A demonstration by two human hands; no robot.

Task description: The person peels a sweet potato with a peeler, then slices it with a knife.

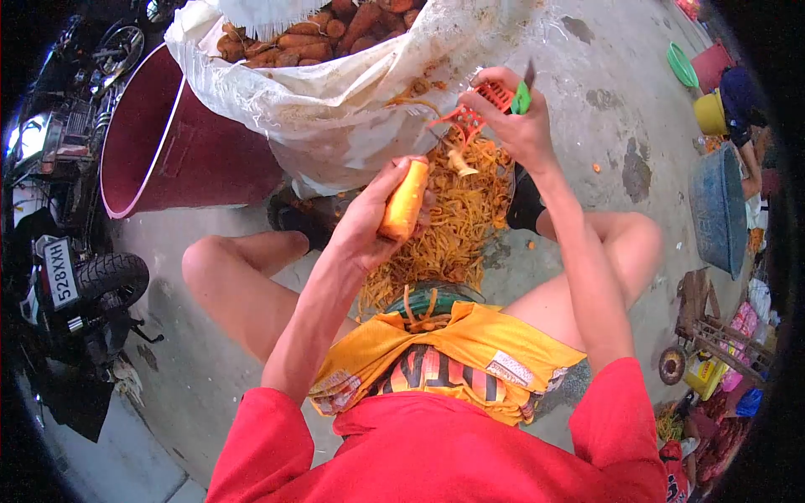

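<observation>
My left hand (369,214) is wrapped round a peeled orange carrot (405,201), its upper end pointing away from me. To the right and farther forward, my right hand (521,121) grips a red-orange vegetable peeler (471,117). In the same hand sits a knife (522,95) with a green handle, its dark blade tip pointing up. A pale, curled scrap (459,163) shows just below the peeler. Between my legs lies a large heap of orange peelings (444,235), below both hands. The peeler and the carrot are apart.
A white sack (327,109) of unpeeled carrots (335,33) stands in front. Left of it a maroon tub (210,159) lies tipped, with a motorcycle (92,285) beyond. At right are a blue-grey basin (719,210), a wooden cart (713,327) and another person (742,101).
</observation>
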